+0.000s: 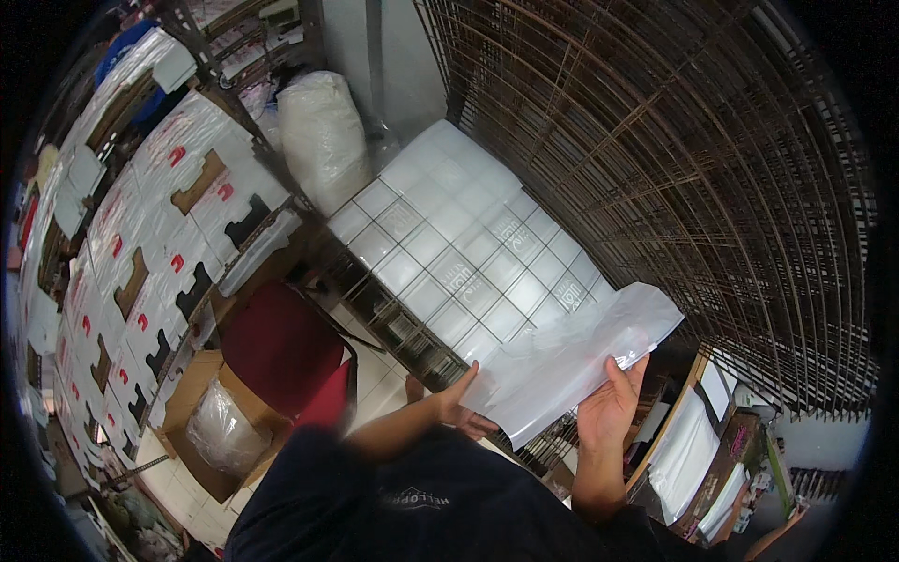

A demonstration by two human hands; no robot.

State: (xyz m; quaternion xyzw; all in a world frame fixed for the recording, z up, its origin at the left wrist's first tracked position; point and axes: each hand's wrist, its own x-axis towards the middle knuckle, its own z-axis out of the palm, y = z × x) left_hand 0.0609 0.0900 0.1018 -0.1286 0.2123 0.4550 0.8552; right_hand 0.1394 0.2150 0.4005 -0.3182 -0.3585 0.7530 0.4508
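Observation:
A clear, pale plastic sheet, possibly a flat bag, is spread between my two hands at the near end of the wire rack. My left hand pinches its left corner, thumb on top and fingers partly hidden beneath. At its right part my right hand grips the edge with the thumb over it. Beyond the sheet, whitish printed plastic pieces lie in rows on the rack, with dark grid lines showing among them. The sheet's far right end curls up a little.
Tall stacked wire racks rise along the right. White cartons are piled at left. A red chair and an open cardboard box with clear plastic inside stand at lower left. A stuffed white sack leans at the back.

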